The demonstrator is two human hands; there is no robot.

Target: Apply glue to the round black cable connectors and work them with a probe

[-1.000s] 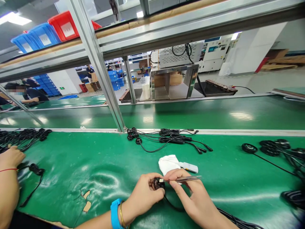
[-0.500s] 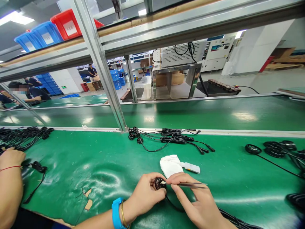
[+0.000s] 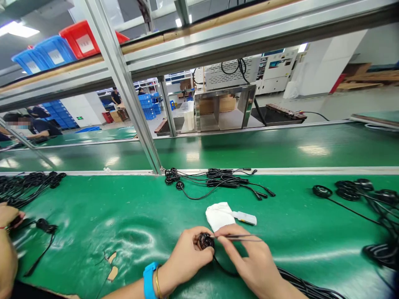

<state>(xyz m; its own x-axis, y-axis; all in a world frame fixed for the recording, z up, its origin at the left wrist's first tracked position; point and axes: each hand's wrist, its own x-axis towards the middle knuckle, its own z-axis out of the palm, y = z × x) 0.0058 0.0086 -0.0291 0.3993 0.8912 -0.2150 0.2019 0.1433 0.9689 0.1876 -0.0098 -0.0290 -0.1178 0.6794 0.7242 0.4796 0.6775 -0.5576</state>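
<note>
Left hand (image 3: pixel 185 258): fingers (image 3: pixel 195 241) clamped on a black round puck (image 3: pixel 206 241), held above the green table (image 3: pixel 93 216), its black cable (image 3: pixel 230 272) trailing down. Right hand (image 3: pixel 253 261): fingers (image 3: pixel 229 245) pinched together on tweezers (image 3: pixel 240 237), tips at the puck. White cloth (image 3: pixel 219 216) and white tube (image 3: pixel 246 218) just beyond. Co-worker's hand (image 3: pixel 8 216) at far left, near a cable (image 3: pixel 46 226). Coiled black cables (image 3: pixel 218 180) farther out; blue crates (image 3: pixel 46 54) and a red crate (image 3: pixel 82 41) on a shelf overhead.
</note>
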